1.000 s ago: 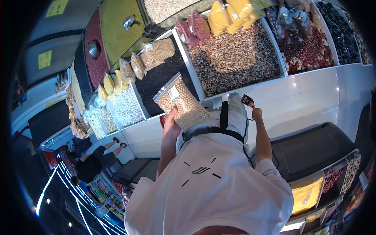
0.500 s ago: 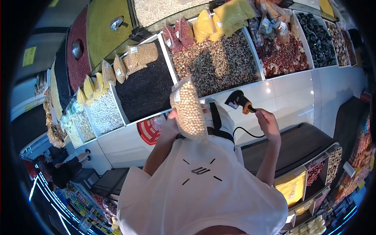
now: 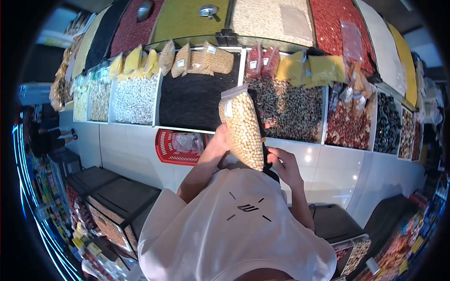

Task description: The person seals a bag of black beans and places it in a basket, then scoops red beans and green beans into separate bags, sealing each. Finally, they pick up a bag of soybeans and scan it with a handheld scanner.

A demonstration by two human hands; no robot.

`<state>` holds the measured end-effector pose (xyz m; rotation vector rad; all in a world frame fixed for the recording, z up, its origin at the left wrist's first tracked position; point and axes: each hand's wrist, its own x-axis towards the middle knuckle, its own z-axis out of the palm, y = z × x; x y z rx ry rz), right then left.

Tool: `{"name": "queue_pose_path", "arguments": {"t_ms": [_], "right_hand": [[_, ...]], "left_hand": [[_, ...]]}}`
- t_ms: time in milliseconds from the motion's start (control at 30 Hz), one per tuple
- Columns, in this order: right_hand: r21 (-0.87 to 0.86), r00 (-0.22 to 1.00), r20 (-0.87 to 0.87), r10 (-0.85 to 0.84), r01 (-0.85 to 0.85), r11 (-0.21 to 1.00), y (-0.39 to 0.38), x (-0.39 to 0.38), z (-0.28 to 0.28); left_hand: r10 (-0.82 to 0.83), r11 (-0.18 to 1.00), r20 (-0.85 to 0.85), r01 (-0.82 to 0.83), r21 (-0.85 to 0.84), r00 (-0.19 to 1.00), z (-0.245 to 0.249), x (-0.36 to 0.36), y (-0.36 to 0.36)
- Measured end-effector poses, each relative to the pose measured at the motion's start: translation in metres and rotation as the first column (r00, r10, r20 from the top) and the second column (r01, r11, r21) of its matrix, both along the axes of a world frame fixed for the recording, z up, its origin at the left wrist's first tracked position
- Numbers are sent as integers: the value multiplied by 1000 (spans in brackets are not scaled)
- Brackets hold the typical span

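A clear zip bag point(image 3: 243, 129) full of round pale beans, with a white label near its top, hangs upright in front of my chest. My left hand point(image 3: 223, 139) grips its left side, and the fingers behind it are partly hidden. My right hand point(image 3: 282, 164) is just right of the bag's lower part, its fingers closed round the handle of the black and orange scanner. Most of the scanner is hidden behind the bag; a bit of its orange part point(image 3: 263, 139) shows.
Below the bins, a red basket point(image 3: 161, 146) with clear plastic bags stands on the tiled floor. A black-seed bin point(image 3: 187, 100) and a dark mixed-grain bin point(image 3: 300, 107) lie ahead. A person point(image 3: 47, 136) is at the far left. Dark-topped counters point(image 3: 98, 182) stand behind me.
My view has turned, so the bins sit differently in frame. My right hand has moved left with the scanner, which is now behind the bag. The bag is still in my left hand.
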<state>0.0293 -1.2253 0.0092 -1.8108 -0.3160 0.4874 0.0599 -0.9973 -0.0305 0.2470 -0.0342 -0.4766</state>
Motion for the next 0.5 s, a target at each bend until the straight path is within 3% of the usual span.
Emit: {"name": "queue_pose_path", "arguments": {"t_ms": [67,100,133,200,267,300,333,400,433,467,500], "right_hand": [[143,982,102,160,-173,974,6,16,-7],[255,979,-159,130,-86,963,9,22,-9],[449,964,-246,101,21,893,20,32,-12],[540,862,-475,178,125,832,37,53,-12],[279,811,-546,209,-59,958,60,67,-18],[397,771,-617,154,137,907,70,60,-54],[400,773,-614,161,129,907,73,64,-54],[465,563,-804,189,397,791,80,77,-55],[558,624,-740,250,364,745,88,82,-30],[571,653,-735,184,449,688,86,84,-35],[609,786,-613,79,407,681,82,90,-38]], "left_hand": [[5,1000,-33,-4,12,999,-3,-2,11],[-45,999,6,45,0,999,-8,-2,15],[-94,995,45,95,-9,995,-16,-4,17],[-50,996,16,51,-78,999,-23,-12,17],[-120,993,76,118,28,990,1,-17,23],[-105,994,112,101,40,988,-20,-23,27],[-97,995,116,93,43,989,-15,-25,30],[-65,951,42,50,304,997,13,-28,31],[-106,958,40,91,271,994,41,-24,29],[-107,960,38,93,266,994,41,-27,28],[31,920,-9,-25,391,999,41,-29,30]]}}
